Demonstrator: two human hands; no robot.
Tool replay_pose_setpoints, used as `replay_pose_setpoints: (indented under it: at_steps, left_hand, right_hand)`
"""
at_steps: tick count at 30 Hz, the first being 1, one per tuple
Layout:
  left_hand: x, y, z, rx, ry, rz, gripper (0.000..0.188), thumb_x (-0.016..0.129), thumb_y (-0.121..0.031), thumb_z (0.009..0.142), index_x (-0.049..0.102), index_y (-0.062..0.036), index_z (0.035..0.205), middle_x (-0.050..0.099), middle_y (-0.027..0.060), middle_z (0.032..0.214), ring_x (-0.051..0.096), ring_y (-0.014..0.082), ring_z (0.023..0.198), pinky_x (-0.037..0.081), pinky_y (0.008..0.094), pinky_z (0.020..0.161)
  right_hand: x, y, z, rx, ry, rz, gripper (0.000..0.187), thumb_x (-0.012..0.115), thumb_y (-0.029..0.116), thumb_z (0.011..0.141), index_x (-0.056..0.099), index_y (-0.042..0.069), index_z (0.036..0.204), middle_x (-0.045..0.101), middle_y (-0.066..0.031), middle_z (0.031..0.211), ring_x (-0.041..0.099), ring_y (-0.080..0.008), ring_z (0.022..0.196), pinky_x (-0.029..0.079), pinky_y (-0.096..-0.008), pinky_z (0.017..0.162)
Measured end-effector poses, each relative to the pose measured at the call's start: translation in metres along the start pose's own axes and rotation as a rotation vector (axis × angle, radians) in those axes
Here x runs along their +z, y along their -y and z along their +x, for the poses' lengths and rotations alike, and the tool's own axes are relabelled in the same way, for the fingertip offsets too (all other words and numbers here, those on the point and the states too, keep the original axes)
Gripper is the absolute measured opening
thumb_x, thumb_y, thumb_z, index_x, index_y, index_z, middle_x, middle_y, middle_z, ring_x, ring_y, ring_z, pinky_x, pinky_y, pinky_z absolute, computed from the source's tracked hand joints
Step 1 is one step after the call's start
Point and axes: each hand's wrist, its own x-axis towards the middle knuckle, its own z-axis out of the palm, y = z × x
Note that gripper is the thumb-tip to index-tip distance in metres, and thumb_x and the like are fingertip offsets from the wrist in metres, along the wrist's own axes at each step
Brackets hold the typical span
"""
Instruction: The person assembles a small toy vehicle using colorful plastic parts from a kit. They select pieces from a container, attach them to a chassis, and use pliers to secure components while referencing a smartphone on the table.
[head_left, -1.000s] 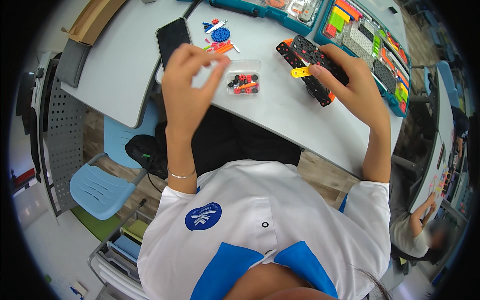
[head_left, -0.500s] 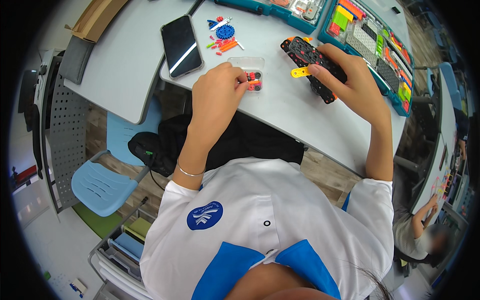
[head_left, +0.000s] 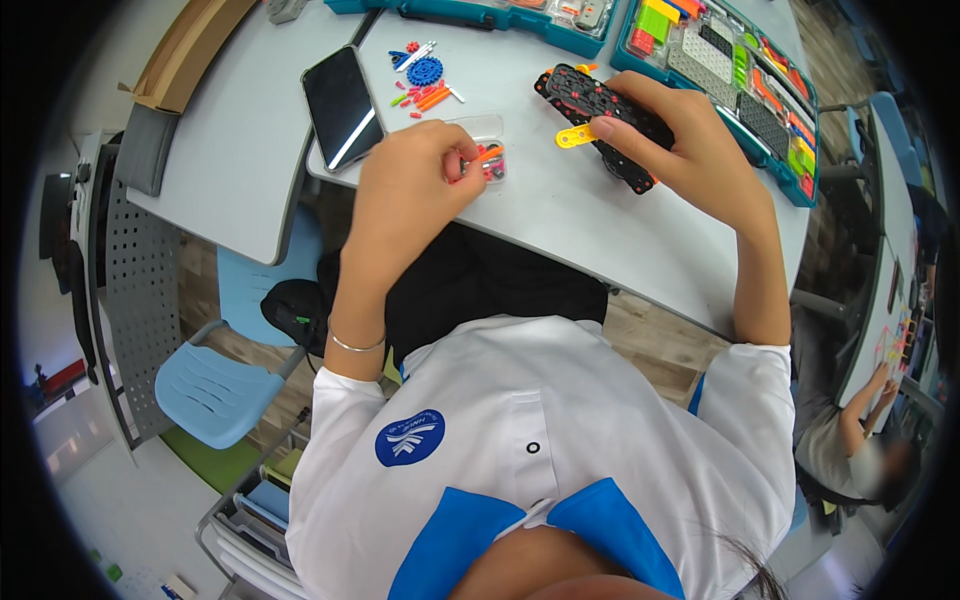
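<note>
My left hand is bent over a small clear plastic box with its lid swung back. Its fingertips are pinched together among red, orange and dark little parts inside. An orange piece shows at the fingertips; whether they grip it is hidden. My right hand is wrapped round a black building-kit assembly of perforated plates dotted with red pegs, holding it over the table. The right thumb rests by a yellow beam that sticks out from the assembly's side.
Left of the box lies a smartphone. Behind it are a blue gear and several loose pegs. A teal-edged kit case of coloured parts stands back right, another teal tray at the back. A light-blue chair is at left.
My left hand's fingers have shifted within the small box, and the orange piece now shows tilted at the fingertips. My right hand keeps hold of the black assembly. The whole view has shifted slightly.
</note>
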Motion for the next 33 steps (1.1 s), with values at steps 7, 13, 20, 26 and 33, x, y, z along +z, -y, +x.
replay_pose_setpoints:
  at_steps: [7, 13, 20, 26, 33]
  left_hand:
    - [-0.011, 0.054, 0.040, -0.135, -0.223, 0.118, 0.013, 0.074, -0.013, 0.080, 0.075, -0.0044, 0.088, 0.064, 0.0051, 0.068, 0.062, 0.0166, 0.060, 0.048, 0.0306, 0.059]
    - [0.000, 0.064, 0.044, -0.191, -0.110, 0.179, 0.016, 0.076, -0.020, 0.079, 0.076, -0.0081, 0.090, 0.065, 0.0046, 0.070, 0.065, 0.0200, 0.065, 0.050, 0.0338, 0.062]
    - [-0.005, 0.039, 0.038, -0.183, -0.250, -0.141, 0.018, 0.074, -0.016, 0.090, 0.075, -0.0032, 0.103, 0.063, -0.0011, 0.077, 0.053, 0.0039, 0.068, 0.039, 0.0199, 0.059]
    - [0.020, -0.039, 0.011, -0.029, 0.038, -0.870, 0.031, 0.063, -0.018, 0.100, 0.064, 0.0012, 0.124, 0.069, 0.0067, 0.104, 0.065, 0.0114, 0.082, 0.052, 0.0280, 0.065]
    - [0.063, -0.049, 0.020, 0.164, -0.216, -0.665, 0.025, 0.051, -0.020, 0.107, 0.063, 0.0017, 0.103, 0.061, 0.0029, 0.081, 0.054, 0.0055, 0.059, 0.039, 0.0208, 0.052]
  right_hand:
    - [0.001, 0.002, 0.002, 0.002, -0.006, 0.024, 0.046, 0.067, 0.035, 0.096, 0.063, -0.004, 0.120, 0.059, -0.0105, 0.064, 0.057, -0.0163, 0.052, 0.043, -0.0304, 0.052]
    - [0.000, 0.000, 0.002, 0.002, 0.001, 0.004, 0.044, 0.067, 0.038, 0.096, 0.064, -0.001, 0.117, 0.061, -0.0108, 0.063, 0.060, -0.0187, 0.050, 0.044, -0.0306, 0.050]
    - [0.002, -0.002, 0.003, 0.032, 0.017, -0.019, 0.040, 0.066, 0.038, 0.096, 0.063, 0.002, 0.113, 0.060, -0.0112, 0.062, 0.060, -0.0237, 0.052, 0.044, -0.0343, 0.051]
    - [0.011, 0.004, 0.006, -0.017, -0.048, 0.097, 0.036, 0.063, 0.033, 0.098, 0.062, 0.001, 0.114, 0.064, -0.0128, 0.068, 0.062, -0.0267, 0.059, 0.045, -0.0356, 0.055]
    - [0.030, -0.004, 0.003, -0.041, -0.152, -0.034, 0.033, 0.060, 0.029, 0.101, 0.055, 0.001, 0.118, 0.065, -0.0165, 0.071, 0.065, -0.0338, 0.064, 0.047, -0.0407, 0.056]
